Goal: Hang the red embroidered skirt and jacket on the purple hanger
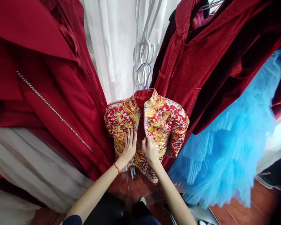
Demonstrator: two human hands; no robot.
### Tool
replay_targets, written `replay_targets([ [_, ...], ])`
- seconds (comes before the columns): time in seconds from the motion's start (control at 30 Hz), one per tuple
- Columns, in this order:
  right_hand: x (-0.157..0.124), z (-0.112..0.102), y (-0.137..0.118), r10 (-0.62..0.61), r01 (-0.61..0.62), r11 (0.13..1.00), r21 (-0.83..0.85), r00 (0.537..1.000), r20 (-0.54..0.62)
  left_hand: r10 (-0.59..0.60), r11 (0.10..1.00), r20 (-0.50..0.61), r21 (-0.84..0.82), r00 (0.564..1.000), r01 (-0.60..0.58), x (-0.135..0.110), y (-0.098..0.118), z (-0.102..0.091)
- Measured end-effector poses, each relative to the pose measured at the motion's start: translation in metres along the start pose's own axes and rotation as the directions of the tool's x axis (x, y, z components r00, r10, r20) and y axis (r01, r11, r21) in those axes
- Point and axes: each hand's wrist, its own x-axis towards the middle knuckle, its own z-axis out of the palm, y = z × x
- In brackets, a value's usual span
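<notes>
A red jacket [162, 122] with gold and silver embroidery hangs in the middle of the view on a purple hanger [147, 79]. Its stand collar is up and its front edges are apart, with red lining showing at the neck. My left hand [130, 144], with a ring and a red cord bracelet, lies on the left front panel, fingers stretched out against the embroidery. On the other front edge, my right hand [151, 149] is closed, its fingers curled round the jacket's border near mid-chest.
Red garments [67, 81] hang at left, one with a silver chain trim. More dark red clothing [184, 68] and a blue ruffled tulle dress [224, 140] hang at right. White rings [145, 51] and a white curtain [117, 37] are behind. Below is a reddish tiled floor [239, 215].
</notes>
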Motion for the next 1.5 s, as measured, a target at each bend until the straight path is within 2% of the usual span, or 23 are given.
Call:
replay_targets([
  [0.07,0.010,-0.002,-0.014,0.005,-0.005,0.999,0.051,1.000,0.003,-0.005,1.000,0.004,-0.021,1.000,0.005,0.005,0.010,0.000],
  [0.13,0.021,0.002,-0.019,0.034,-0.037,0.999,0.039,0.997,0.075,-0.042,0.999,-0.002,0.010,0.999,0.042,0.011,0.016,0.003],
  [0.27,0.021,0.013,0.002,0.084,-0.056,0.992,-0.109,0.959,0.270,-0.035,0.991,-0.009,0.128,0.999,0.036,0.012,0.009,0.012],
  [0.33,0.008,0.015,0.018,0.087,-0.045,0.985,-0.169,0.965,0.247,0.008,0.990,-0.021,0.143,1.000,-0.004,0.003,-0.003,0.018],
  [0.47,-0.018,0.018,0.045,0.145,-0.107,0.942,-0.319,0.985,0.095,0.036,0.991,-0.084,0.134,0.996,-0.025,-0.021,-0.026,0.035],
  [0.53,-0.021,0.021,0.054,0.161,-0.115,0.924,-0.364,0.982,0.098,-0.018,0.990,-0.074,0.135,0.997,0.028,-0.027,-0.032,0.043],
  [0.6,-0.019,0.024,0.059,0.138,-0.077,0.935,-0.346,0.978,0.155,-0.051,0.990,-0.034,0.134,0.998,0.055,-0.027,-0.033,0.046],
  [0.73,-0.010,0.028,0.046,0.064,-0.010,0.980,-0.199,0.962,0.267,-0.029,0.997,0.036,0.075,0.999,0.026,-0.016,-0.017,0.047],
  [0.87,-0.011,0.032,0.015,-0.021,0.055,0.994,-0.093,0.943,0.333,-0.107,0.991,0.021,-0.081,0.994,0.109,-0.010,0.005,0.062],
  [1.0,-0.006,0.037,0.003,0.059,-0.007,0.993,-0.120,0.898,0.436,-0.185,0.975,-0.006,-0.129,0.983,0.183,-0.011,0.015,0.074],
  [1.07,0.003,0.031,0.009,0.061,-0.012,0.993,-0.115,0.902,0.428,-0.117,0.985,-0.017,-0.131,0.993,0.113,-0.012,0.012,0.066],
  [1.1,0.009,0.025,0.015,0.020,0.013,0.997,-0.079,0.916,0.400,-0.065,0.989,-0.028,-0.139,0.997,0.061,-0.011,0.008,0.058],
  [1.17,0.023,0.002,0.032,-0.120,0.108,0.993,0.055,0.954,0.275,-0.010,0.987,-0.102,-0.160,0.995,-0.007,-0.007,-0.008,0.035],
  [1.2,0.031,-0.013,0.042,-0.196,0.174,0.976,0.133,0.966,0.170,-0.031,0.985,-0.176,-0.170,0.984,0.001,-0.003,-0.020,0.021],
  [1.23,0.040,-0.029,0.054,-0.241,0.229,0.953,0.196,0.970,0.039,-0.093,0.982,-0.278,-0.186,0.956,0.042,0.003,-0.033,0.006],
  [1.27,0.050,-0.047,0.068,-0.262,0.280,0.932,0.230,0.959,-0.107,-0.179,0.972,-0.390,-0.212,0.903,0.101,0.012,-0.049,-0.010],
  [1.3,0.061,-0.063,0.082,-0.230,0.294,0.928,0.229,0.936,-0.268,-0.257,0.957,-0.472,-0.247,0.843,0.154,0.023,-0.066,-0.026],
  [1.33,0.072,-0.078,0.095,-0.149,0.250,0.944,0.214,0.904,-0.400,-0.328,0.935,-0.519,-0.296,0.789,0.194,0.035,-0.084,-0.041],
  [1.37,0.085,-0.090,0.108,-0.052,0.182,0.958,0.221,0.870,-0.490,-0.377,0.914,-0.527,-0.346,0.761,0.213,0.049,-0.101,-0.054],
  [1.4,0.097,-0.100,0.120,0.022,0.129,0.956,0.262,0.861,-0.508,-0.404,0.895,-0.502,-0.388,0.765,0.219,0.064,-0.117,-0.065],
  [1.43,0.108,-0.106,0.129,0.069,0.098,0.940,0.326,0.883,-0.464,-0.414,0.884,-0.466,-0.411,0.782,0.224,0.078,-0.132,-0.073],
  [1.47,0.118,-0.108,0.137,0.078,0.079,0.914,0.399,0.928,-0.363,-0.428,0.872,-0.435,-0.428,0.792,0.237,0.091,-0.145,-0.079],
  [1.5,0.126,-0.108,0.143,0.066,0.055,0.882,0.468,0.969,-0.238,-0.430,0.853,-0.368,-0.464,0.824,0.238,0.103,-0.155,-0.082],
])
